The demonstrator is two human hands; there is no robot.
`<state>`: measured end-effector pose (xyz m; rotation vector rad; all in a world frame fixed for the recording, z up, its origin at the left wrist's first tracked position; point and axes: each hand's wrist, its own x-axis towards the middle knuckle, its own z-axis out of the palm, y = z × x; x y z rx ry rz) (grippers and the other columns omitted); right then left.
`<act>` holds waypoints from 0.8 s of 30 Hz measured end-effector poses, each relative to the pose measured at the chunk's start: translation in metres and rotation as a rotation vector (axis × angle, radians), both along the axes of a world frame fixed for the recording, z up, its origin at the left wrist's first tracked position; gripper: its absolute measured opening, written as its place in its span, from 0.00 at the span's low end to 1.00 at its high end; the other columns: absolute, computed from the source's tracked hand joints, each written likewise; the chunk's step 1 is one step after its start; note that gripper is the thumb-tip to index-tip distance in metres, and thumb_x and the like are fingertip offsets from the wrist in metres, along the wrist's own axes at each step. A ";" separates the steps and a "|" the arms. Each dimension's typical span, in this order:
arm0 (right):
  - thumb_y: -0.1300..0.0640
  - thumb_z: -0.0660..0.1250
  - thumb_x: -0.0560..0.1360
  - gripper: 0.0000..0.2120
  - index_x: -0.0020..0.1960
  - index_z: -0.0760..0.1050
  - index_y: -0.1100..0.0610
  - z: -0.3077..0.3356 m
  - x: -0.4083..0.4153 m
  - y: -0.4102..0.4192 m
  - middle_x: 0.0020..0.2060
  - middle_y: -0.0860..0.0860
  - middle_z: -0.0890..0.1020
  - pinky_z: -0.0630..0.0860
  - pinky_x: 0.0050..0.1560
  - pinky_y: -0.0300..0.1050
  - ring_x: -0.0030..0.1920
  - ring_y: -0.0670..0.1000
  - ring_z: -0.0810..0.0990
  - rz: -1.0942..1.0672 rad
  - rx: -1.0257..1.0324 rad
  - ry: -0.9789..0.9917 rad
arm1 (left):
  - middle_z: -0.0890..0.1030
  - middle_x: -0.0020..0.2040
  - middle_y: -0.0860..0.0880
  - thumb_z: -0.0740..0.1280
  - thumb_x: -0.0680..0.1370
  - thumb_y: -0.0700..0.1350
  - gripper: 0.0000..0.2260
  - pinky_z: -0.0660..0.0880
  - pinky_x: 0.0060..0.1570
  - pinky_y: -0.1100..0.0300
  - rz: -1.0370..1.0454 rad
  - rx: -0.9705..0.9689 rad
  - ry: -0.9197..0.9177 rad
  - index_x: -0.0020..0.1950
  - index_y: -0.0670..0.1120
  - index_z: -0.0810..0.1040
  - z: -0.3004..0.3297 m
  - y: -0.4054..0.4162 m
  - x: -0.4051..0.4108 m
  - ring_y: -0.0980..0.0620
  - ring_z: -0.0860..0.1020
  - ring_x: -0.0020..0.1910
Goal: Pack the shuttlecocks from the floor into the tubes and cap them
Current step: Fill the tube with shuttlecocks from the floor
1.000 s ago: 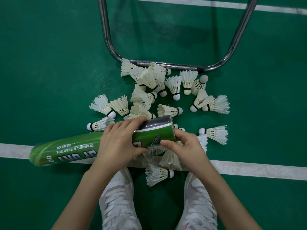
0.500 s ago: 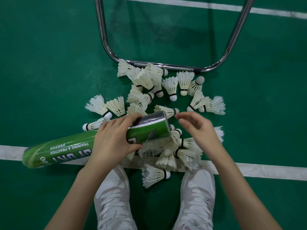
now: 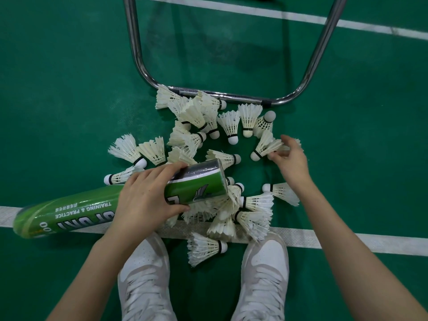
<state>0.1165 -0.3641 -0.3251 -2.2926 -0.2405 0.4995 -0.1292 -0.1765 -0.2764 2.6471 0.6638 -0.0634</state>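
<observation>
A long green shuttlecock tube (image 3: 76, 212) lies nearly flat, its mouth end pointing right over the pile. My left hand (image 3: 148, 195) grips the tube near that end. Several white feather shuttlecocks (image 3: 199, 117) are scattered on the green floor in front of me. My right hand (image 3: 289, 158) has reached out to the right side of the pile, its fingers closing on the feathers of a shuttlecock (image 3: 264, 147) with its cork pointing left. Whether it is lifted off the floor I cannot tell. No cap is visible.
A chrome U-shaped chair frame (image 3: 231, 97) rests on the floor just beyond the pile. A white court line (image 3: 347, 242) runs across under the nearest shuttlecocks. My two white shoes (image 3: 143, 281) stand at the bottom.
My right hand left the tube's mouth and moved up and to the right, reaching the shuttlecock at the pile's right side. The left hand and tube stayed almost still.
</observation>
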 end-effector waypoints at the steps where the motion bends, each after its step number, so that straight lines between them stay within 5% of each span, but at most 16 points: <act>1: 0.64 0.67 0.74 0.24 0.68 0.66 0.57 -0.003 -0.001 0.000 0.57 0.49 0.76 0.68 0.50 0.38 0.48 0.46 0.74 0.002 0.001 -0.018 | 0.77 0.59 0.54 0.76 0.60 0.60 0.37 0.68 0.55 0.51 0.000 0.003 -0.002 0.66 0.57 0.67 0.000 0.000 0.000 0.48 0.75 0.56; 8: 0.65 0.66 0.74 0.10 0.56 0.76 0.60 -0.011 -0.013 0.000 0.46 0.51 0.79 0.72 0.50 0.40 0.46 0.48 0.76 -0.010 0.010 -0.031 | 0.77 0.58 0.55 0.76 0.60 0.61 0.37 0.68 0.54 0.51 0.003 -0.008 -0.008 0.66 0.57 0.67 0.001 0.000 -0.001 0.48 0.75 0.55; 15: 0.60 0.69 0.73 0.09 0.53 0.77 0.60 0.001 -0.023 0.000 0.43 0.51 0.77 0.69 0.42 0.35 0.39 0.44 0.73 -0.036 0.061 -0.035 | 0.77 0.58 0.54 0.76 0.60 0.60 0.37 0.68 0.55 0.51 -0.003 -0.016 -0.010 0.67 0.56 0.67 0.002 0.001 -0.001 0.48 0.74 0.55; 21: 0.55 0.70 0.73 0.07 0.50 0.77 0.53 0.030 -0.040 0.001 0.47 0.51 0.75 0.69 0.53 0.39 0.47 0.47 0.74 -0.061 0.127 -0.094 | 0.77 0.59 0.55 0.75 0.61 0.60 0.37 0.67 0.55 0.52 -0.009 -0.020 -0.008 0.67 0.56 0.67 0.002 0.001 -0.001 0.49 0.74 0.56; 24: 0.55 0.70 0.72 0.03 0.45 0.76 0.50 0.043 -0.054 0.000 0.43 0.48 0.78 0.70 0.50 0.35 0.47 0.45 0.75 -0.041 0.188 -0.072 | 0.77 0.59 0.55 0.75 0.61 0.61 0.37 0.67 0.55 0.52 -0.009 -0.025 -0.009 0.67 0.57 0.67 0.003 0.001 -0.001 0.49 0.74 0.56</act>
